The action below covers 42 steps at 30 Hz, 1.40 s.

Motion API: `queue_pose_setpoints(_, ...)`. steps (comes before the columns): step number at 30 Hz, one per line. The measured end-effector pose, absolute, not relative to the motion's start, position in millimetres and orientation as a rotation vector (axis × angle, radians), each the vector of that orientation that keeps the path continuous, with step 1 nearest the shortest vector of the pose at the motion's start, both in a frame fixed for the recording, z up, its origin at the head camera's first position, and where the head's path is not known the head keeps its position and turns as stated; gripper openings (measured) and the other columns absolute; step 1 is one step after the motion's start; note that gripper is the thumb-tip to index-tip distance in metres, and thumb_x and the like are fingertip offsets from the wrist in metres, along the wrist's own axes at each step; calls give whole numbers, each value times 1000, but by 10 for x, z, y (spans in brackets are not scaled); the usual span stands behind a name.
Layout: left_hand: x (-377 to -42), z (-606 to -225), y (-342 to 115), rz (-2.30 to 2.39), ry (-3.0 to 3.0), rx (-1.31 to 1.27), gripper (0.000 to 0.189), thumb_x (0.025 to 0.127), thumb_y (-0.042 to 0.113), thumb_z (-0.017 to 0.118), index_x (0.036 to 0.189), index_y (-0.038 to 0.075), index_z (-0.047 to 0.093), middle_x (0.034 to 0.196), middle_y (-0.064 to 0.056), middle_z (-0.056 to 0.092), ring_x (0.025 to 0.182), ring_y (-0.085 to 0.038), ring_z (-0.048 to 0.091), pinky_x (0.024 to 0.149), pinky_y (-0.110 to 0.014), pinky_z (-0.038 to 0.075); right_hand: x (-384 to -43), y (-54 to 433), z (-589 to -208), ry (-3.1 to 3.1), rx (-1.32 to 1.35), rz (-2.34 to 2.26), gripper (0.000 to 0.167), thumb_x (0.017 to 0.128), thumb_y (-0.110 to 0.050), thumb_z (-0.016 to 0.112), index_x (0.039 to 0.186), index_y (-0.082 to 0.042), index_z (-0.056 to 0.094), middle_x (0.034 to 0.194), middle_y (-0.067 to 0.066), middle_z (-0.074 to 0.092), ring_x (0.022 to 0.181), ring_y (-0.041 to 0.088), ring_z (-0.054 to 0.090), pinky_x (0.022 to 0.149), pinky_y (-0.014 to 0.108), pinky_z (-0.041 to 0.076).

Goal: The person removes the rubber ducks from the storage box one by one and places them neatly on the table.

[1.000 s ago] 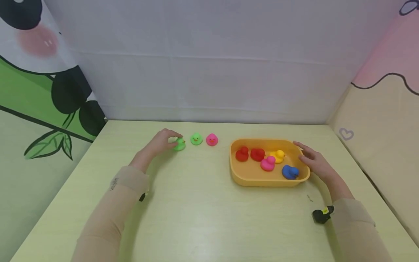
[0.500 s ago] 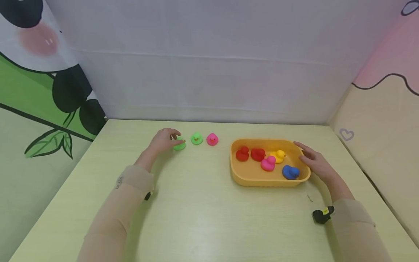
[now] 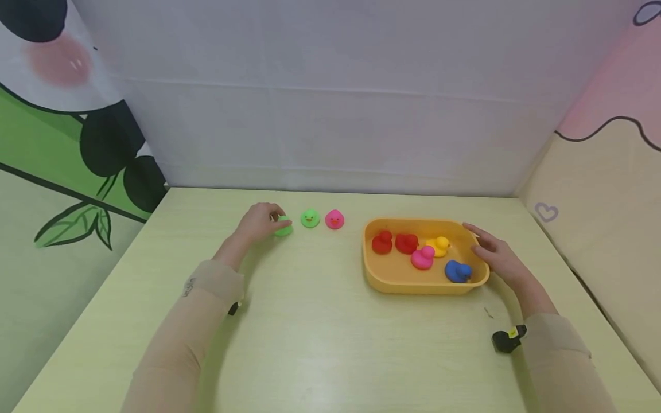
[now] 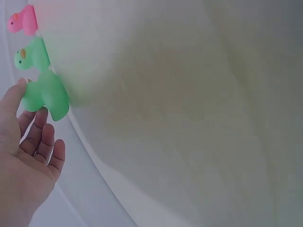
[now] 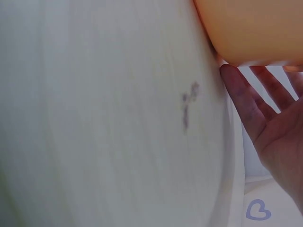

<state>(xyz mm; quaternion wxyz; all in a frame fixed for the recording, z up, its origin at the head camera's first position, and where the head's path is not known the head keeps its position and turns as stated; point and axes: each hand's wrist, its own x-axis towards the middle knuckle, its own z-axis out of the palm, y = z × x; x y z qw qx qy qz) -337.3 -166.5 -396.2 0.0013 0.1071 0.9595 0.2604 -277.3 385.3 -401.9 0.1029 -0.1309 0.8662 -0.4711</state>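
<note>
My left hand (image 3: 258, 222) pinches 1 green duck (image 4: 49, 95), far left on the table (image 3: 320, 332), near another green duck (image 3: 310, 218). My right hand (image 3: 496, 253), fingers loose, touches the right end of the orange tub (image 3: 418, 289).

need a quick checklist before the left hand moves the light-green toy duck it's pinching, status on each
1. Left hand has the light-green toy duck between thumb and finger: ok.
2. Duck clear of the pale wood-patterned table: cannot tell.
3. Orange-yellow plastic tray upright on the table: ok.
4. Right hand at the tray's right end: ok; how firmly it holds, cannot tell.
5. Room inside: ok, bare floor shows left of the blue toy duck.
6. Straight slide to the tray: probably not ok, as a second light-green duck and a bright-pink toy duck stand between.
</note>
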Motion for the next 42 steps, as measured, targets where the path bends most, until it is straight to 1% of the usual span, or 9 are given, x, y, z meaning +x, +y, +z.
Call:
queue_pose_setpoints(6, -3374, -3866, -1655, 851, 3017, 348, 34, 85, 29, 69, 109, 4, 67, 96, -13, 63, 89, -27, 53, 79, -40, 44, -2759, 3862, -3992, 2568, -384, -1369, 54, 101, -27, 42, 151, -20, 22, 151, 25, 22, 130, 48, 34, 84, 24, 50)
queue_pose_setpoints(9, -3394, -3832, -1650, 871, 3017, 362, 34, 85, 26, 69, 111, 4, 66, 100, -14, 63, 93, -29, 52, 84, -41, 43, -2762, 3867, -3995, 2564, -393, -1376, 53, 102, -27, 41, 151, -20, 22, 152, 25, 21, 130, 48, 33, 84, 22, 49)
queue_pose_setpoints(12, -3421, -3812, -1647, 889, 3018, 375, 35, 85, 24, 69, 112, 3, 65, 104, -15, 64, 96, -30, 52, 87, -42, 43, -2767, 3867, -4005, 2557, -392, -1388, 53, 102, -27, 41, 151, -20, 23, 152, 25, 21, 130, 48, 33, 82, 18, 47)
queue_pose_setpoints(17, -3461, -3790, -1630, 925, 3011, 394, 35, 83, 22, 70, 111, 1, 64, 106, -16, 65, 95, -30, 52, 85, -41, 43, -2781, 3867, -4020, 2562, -378, -1382, 53, 101, -29, 41, 151, -21, 23, 152, 24, 22, 131, 47, 33, 82, 17, 47)
queue_pose_setpoints(23, -3489, -3810, -1613, 891, 3010, 466, 33, 83, 17, 69, 111, 0, 64, 107, -16, 65, 94, -31, 53, 83, -42, 43, -2786, 3863, -4024, 2572, -363, -1364, 54, 101, -31, 41, 151, -22, 23, 152, 23, 22, 132, 46, 33, 86, 25, 50)
queue_pose_setpoints(25, -3505, -3827, -1607, 880, 3007, 479, 33, 84, 17, 69, 112, 1, 64, 109, -15, 65, 96, -31, 54, 85, -42, 44, -2785, 3865, -4025, 2573, -357, -1364, 54, 101, -31, 41, 151, -22, 23, 152, 23, 23, 132, 46, 33, 86, 25, 50)
queue_pose_setpoints(31, -3554, -3877, -1595, 866, 2995, 485, 34, 84, 14, 69, 115, 1, 64, 113, -15, 65, 98, -32, 55, 85, -43, 45, -2780, 3869, -4035, 2554, -371, -1398, 53, 101, -29, 42, 151, -21, 23, 153, 23, 21, 132, 47, 31, 82, 16, 46)
queue_pose_setpoints(38, -3574, -3913, -1593, 817, 2990, 498, 34, 84, 10, 68, 116, 1, 65, 115, -17, 64, 99, -33, 56, 86, -44, 46, -2781, 3872, -4044, 2555, -382, -1398, 53, 101, -28, 42, 151, -21, 23, 153, 23, 20, 133, 47, 30, 84, 16, 46)
queue_pose_setpoints(42, -3584, -3939, -1587, 809, 2994, 521, 34, 83, 9, 67, 116, 1, 65, 115, -18, 64, 99, -33, 57, 86, -43, 46, -2770, 3872, -4032, 2568, -374, -1377, 53, 101, -29, 42, 151, -21, 23, 153, 22, 21, 133, 47, 31, 85, 20, 47)
